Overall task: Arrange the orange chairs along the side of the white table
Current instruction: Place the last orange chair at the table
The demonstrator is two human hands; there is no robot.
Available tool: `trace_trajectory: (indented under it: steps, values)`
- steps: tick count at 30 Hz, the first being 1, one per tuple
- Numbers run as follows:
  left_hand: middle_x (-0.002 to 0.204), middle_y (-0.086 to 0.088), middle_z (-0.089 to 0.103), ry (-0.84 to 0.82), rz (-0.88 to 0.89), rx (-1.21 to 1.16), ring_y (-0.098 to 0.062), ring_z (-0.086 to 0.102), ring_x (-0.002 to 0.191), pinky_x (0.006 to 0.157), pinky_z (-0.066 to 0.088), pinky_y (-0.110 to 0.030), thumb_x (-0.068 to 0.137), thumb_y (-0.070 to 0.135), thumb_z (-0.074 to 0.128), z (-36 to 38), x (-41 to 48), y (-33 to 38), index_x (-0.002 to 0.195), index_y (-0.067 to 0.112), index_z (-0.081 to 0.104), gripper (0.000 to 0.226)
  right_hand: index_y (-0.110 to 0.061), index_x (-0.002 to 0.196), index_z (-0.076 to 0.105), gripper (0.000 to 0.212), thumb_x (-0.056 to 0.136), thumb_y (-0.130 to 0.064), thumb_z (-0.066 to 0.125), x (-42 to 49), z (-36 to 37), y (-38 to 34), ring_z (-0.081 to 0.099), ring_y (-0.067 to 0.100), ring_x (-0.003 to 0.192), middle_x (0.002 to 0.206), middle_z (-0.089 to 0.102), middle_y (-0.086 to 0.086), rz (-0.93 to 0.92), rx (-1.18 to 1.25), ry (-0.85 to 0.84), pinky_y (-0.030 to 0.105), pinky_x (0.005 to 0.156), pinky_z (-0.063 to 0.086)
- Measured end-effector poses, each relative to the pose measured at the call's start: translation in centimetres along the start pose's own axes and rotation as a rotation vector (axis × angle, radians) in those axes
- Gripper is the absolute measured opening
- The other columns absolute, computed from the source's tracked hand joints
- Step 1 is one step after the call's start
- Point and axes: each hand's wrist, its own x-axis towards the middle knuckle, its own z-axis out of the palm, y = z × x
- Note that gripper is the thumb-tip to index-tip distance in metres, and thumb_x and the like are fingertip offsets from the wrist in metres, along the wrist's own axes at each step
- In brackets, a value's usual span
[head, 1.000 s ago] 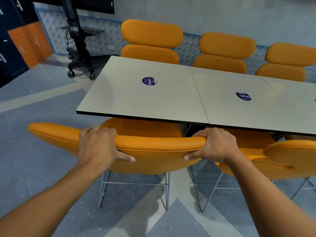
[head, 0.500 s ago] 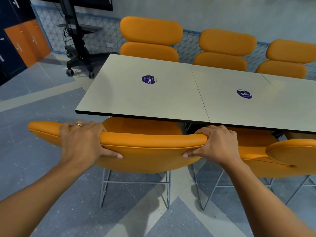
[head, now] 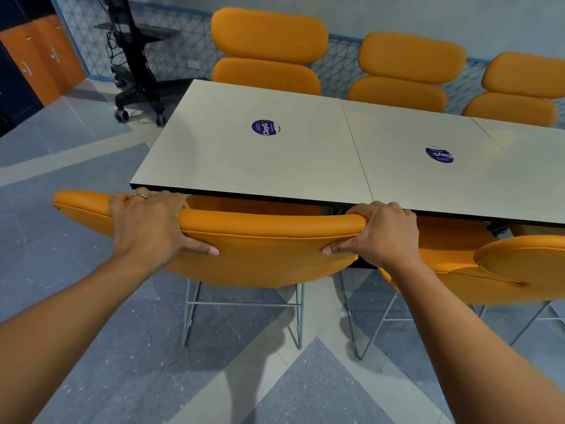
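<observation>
The white tabletop (head: 275,166) is 3 panels set edge to edge, with a dark band along its near edge. 2 round purple stickers lie flat on it, 1 on the left panel (head: 265,127) and 1 on the middle panel (head: 439,154). The grey-blue floor (head: 76,270) has pale bands. On it stand an orange chair (head: 260,258) on thin metal legs at the near edge, a second chair (head: 504,270) just beside it, 3 far chairs (head: 406,71) and a black wheeled stand (head: 137,96).
</observation>
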Motion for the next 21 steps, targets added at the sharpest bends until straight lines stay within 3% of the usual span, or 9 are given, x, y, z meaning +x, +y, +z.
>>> trace_trajectory:
  steps: [4,14,21]
  values:
    - [0.070,0.005,0.048,-0.011,-0.028,-0.058,-0.028,0.051,0.089,0.085,0.031,-0.043,0.030,0.096,0.041,-0.4,-0.7,1.1,0.066,0.030,0.042,0.075,-0.044,0.111,0.066,0.109,0.027,-0.107,0.039,0.5,-0.7,0.5,0.054,0.023,0.104,0.097,0.065,-0.010,-0.021,-0.033,-0.075,0.044,0.088,0.038]
    - [0.067,0.008,0.045,0.067,0.043,0.026,-0.024,0.048,0.078,0.072,0.021,-0.038,0.033,0.098,0.042,0.5,-0.8,1.5,0.071,0.028,0.050,0.080,-0.042,0.109,0.067,0.106,0.026,-0.105,0.045,-0.2,-1.6,1.1,0.053,0.018,0.102,0.093,0.061,-0.014,-0.001,-0.018,-0.098,0.041,0.089,0.038]
    - [0.068,0.008,0.047,-0.010,0.047,-0.002,-0.021,0.042,0.079,0.077,0.027,-0.040,0.030,0.097,0.043,-0.2,-1.1,-1.2,0.069,0.032,0.043,0.075,-0.044,0.110,0.065,0.109,0.026,-0.107,0.037,-2.5,-0.9,-1.4,0.051,0.018,0.103,0.096,0.059,-0.012,0.013,-0.096,-0.076,0.039,0.082,0.033]
